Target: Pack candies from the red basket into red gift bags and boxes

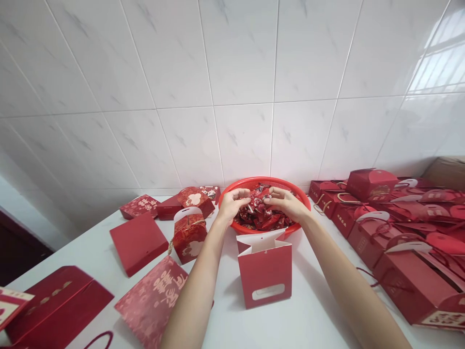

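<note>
In the head view, my left hand [232, 204] and my right hand [288, 205] are over a red plastic basket [303, 195] heaped with small red wrapped candies [262, 216]. The fingers of both hands are bent inward, facing each other, and close on candies at the top of the heap. Which pieces each hand grips is partly hidden. In front of the basket, between my forearms, a red paper gift box [266, 274] stands upright. Its white-lined top is open, and an oval cut-out shows low on its front.
Several red gift boxes with handles [395, 271] crowd the right side. To the left lie a plain red box [138, 242], a patterned box with a rope handle [189, 237], a patterned flat box [154, 295] and a dark red box [60, 305]. A tiled wall [243, 135] rises behind.
</note>
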Demonstrator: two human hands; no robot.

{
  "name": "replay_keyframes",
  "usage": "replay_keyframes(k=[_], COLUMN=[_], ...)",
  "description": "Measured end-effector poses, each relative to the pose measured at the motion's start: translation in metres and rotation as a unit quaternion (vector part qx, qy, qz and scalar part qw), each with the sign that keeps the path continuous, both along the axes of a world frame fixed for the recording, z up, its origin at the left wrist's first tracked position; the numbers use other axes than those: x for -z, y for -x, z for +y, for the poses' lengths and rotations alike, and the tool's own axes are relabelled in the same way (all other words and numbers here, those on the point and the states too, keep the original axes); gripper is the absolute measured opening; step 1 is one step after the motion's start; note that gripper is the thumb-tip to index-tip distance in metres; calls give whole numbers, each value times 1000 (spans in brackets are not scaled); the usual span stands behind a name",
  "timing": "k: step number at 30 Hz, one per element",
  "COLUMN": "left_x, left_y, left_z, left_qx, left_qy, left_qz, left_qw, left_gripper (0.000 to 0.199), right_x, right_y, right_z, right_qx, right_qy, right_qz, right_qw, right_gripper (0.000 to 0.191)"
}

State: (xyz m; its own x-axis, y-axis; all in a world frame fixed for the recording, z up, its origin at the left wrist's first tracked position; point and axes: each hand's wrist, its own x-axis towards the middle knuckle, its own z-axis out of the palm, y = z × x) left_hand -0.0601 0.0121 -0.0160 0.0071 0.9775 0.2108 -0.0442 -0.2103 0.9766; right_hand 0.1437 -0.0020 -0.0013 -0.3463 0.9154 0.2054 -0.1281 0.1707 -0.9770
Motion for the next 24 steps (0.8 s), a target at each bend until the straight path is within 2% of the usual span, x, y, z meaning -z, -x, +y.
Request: replay_keyframes(k=[2,4,7,9,11,13,15,16,20,22,24], left_x=[0,0,0,-2,-3,-4,-3,-3,-4,-4,-3], left_y=[0,1,1,0,-3,-6,-10,-12,-17,-19,-23], left_z=[-2,-3,-3,-3,-4,-5,-5,-5,0,3,4], left_qx=[20,35,52,62,101,161,194,190,160,168,164], left_qy=[-17,-27,-9,4,4,7,12,14,18,17,-6], left_qz=[-1,9,50,101,190,315,420,446,496,521,521], left_qw=[1000,999,997,993,976,935,887,875,853,837,838], left_gripper=[30,33,36,28,18,15,27,38,87,90,79], right_x=[-2,-2,0,2,4,7,10,11,15,16,17], right_y=[5,8,9,7,4,0,-4,-6,-8,-7,-6], right_z=[-5,-7,-6,-4,0,4,9,11,16,16,17], right_qx=[-19,1,57,117,175,208,222,224,214,207,205], right_qy=[-26,-38,-24,4,36,58,63,64,65,69,77], right_qz=[-47,-56,0,62,115,145,160,166,186,193,199], right_qw=[998,998,998,991,977,966,960,958,957,957,955], right_gripper=[28,29,34,38,43,43,39,36,30,29,29])
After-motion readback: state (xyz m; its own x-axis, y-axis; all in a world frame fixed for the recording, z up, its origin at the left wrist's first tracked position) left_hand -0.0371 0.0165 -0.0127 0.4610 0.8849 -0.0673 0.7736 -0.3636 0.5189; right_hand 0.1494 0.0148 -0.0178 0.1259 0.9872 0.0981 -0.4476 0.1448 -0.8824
